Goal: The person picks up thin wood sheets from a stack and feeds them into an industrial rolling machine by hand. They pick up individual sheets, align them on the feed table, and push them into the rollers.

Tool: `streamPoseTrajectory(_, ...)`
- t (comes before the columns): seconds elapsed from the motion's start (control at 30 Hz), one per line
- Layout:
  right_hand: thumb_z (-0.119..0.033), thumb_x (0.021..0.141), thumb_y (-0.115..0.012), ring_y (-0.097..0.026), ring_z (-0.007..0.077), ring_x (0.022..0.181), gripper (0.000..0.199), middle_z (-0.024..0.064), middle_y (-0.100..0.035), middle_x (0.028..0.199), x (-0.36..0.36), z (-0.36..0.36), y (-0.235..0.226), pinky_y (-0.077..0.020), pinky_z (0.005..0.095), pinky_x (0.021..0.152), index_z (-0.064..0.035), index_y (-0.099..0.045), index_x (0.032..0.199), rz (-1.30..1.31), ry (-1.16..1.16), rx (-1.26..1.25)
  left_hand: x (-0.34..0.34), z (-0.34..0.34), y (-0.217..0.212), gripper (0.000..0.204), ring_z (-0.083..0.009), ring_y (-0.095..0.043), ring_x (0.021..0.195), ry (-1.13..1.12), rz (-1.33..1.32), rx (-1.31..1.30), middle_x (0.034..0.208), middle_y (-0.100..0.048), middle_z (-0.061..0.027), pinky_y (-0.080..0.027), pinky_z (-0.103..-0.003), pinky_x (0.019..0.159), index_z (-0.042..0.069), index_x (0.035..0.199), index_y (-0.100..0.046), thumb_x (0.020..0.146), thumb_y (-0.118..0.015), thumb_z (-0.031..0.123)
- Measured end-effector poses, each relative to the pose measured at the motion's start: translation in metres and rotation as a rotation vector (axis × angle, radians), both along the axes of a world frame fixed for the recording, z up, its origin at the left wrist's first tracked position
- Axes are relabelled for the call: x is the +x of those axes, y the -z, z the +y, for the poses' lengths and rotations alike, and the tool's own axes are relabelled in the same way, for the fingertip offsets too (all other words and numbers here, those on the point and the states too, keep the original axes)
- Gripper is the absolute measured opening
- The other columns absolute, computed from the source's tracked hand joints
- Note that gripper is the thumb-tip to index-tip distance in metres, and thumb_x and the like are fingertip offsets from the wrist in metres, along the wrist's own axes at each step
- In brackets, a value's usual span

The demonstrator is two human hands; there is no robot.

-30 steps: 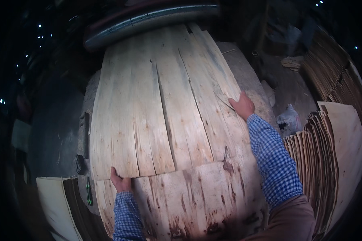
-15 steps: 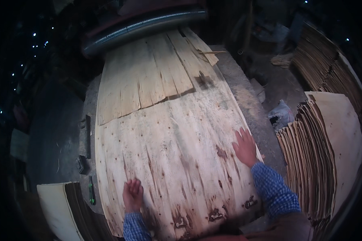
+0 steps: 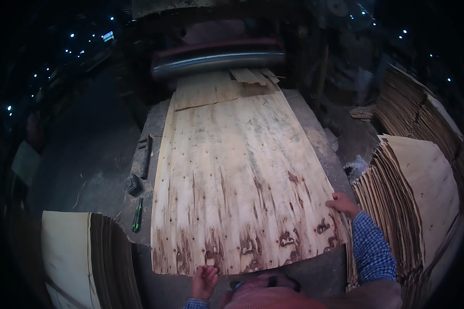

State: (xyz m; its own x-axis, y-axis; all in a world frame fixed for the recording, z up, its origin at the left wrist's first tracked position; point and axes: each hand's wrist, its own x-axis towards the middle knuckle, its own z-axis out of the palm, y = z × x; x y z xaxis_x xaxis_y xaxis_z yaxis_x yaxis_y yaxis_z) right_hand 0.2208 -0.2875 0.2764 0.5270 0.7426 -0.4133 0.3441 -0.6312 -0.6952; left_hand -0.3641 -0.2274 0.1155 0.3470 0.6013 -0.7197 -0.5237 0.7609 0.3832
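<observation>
Where knotty, pale veneer sheet (image 3: pixel 237 180), rough-grained.

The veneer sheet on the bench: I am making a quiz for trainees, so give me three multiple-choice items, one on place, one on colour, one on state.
1. Where is the right hand?
A. at the veneer sheet's right edge
B. on the roller
C. on the floor

2. What colour is the right sleeve?
A. red
B. blue check
C. white

3. How does the sheet lie?
A. rolled up
B. standing on edge
C. flat on the bench

A: fingers rest on that edge. B: the check pattern shows. C: it is spread out flat.
</observation>
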Motion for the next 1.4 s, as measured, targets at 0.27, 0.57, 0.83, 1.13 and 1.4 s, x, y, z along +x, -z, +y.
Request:
streamPoseTrajectory(0.27, -0.01, 0.089, -0.062, -0.07, 0.0184, 0.08, 0.025, 0.0131, -0.071, 0.095, -0.016, 0.017, -0.118, -0.057, 0.0294, 0.077, 0.0076, -0.064, 0.107, 0.63, 0.043, 0.591, 0.012, -0.029, -0.079, 0.055, -0.03, -0.06, 0.116, -0.148, -0.494, 0.106, 0.123, -0.064, -0.0156, -0.049, -0.046, 0.098, 0.006, 0.127, -0.055, 0.095, -0.053, 0.052)
streamPoseTrajectory(0.57, -0.02, 0.082, -0.071, -0.065, 0.0177, 0.072, 0.031, 0.0107, -0.07, 0.088, 0.029, -0.039, 0.047, -0.051, 0.0314, 0.067, 0.0041, -0.066, 0.101, -0.099, 0.129, 0.091, 0.029, -0.025, -0.062, 0.033, -0.0294, -0.065, 0.107, -0.074, -0.149, 0.109, 0.124, -0.063, -0.015, -0.055, -0.045, 0.091, 0.002, 0.128, -0.053, 0.1, -0.049, 0.02)
streamPoseTrajectory(0.83, -0.041, 0.073, -0.078, -0.042, 0.0396, 0.132, 0.082, 0.0248, -0.048, 0.138, -0.177, -0.028, 0.0, -0.0327, 0.046, 0.11, 0.0001, -0.046, 0.137, -0.464, -0.618, 0.381, 0.06, -0.019, -0.087, 0.031, -0.0286, -0.064, 0.109, -0.117, -0.19, 0.161, 0.122, -0.064, -0.0142, -0.055, -0.044, 0.093, 0.002, 0.126, -0.054, 0.099, -0.051, 0.017)
streamPoseTrajectory(1.13, -0.006, 0.068, -0.074, -0.037, 0.041, 0.135, 0.089, 0.0181, -0.043, 0.144, -0.264, 0.003, 0.105, -0.0314, 0.0515, 0.108, -0.009, -0.035, 0.148, -0.631, -0.753, 0.55, 0.054, -0.068, -0.06, 0.031, -0.0275, -0.061, 0.114, -0.173, -0.215, 0.452, 0.119, -0.064, -0.0097, -0.051, -0.042, 0.098, 0.005, 0.127, -0.053, 0.096, -0.056, 0.009)
streamPoseTrajectory(1.4, -0.012, 0.087, -0.052, -0.031, 0.0442, 0.138, 0.056, 0.0155, -0.042, 0.145, -0.273, 0.045, 0.151, -0.029, 0.0626, 0.107, -0.0076, -0.042, 0.142, -0.826, -0.824, 0.462, -0.036, -0.312, -0.06, 0.037, -0.0304, -0.064, 0.111, -0.516, 0.07, 0.318, 0.128, -0.06, -0.0193, -0.056, -0.036, 0.088, 0.001, 0.134, -0.047, 0.099, -0.052, 0.015)
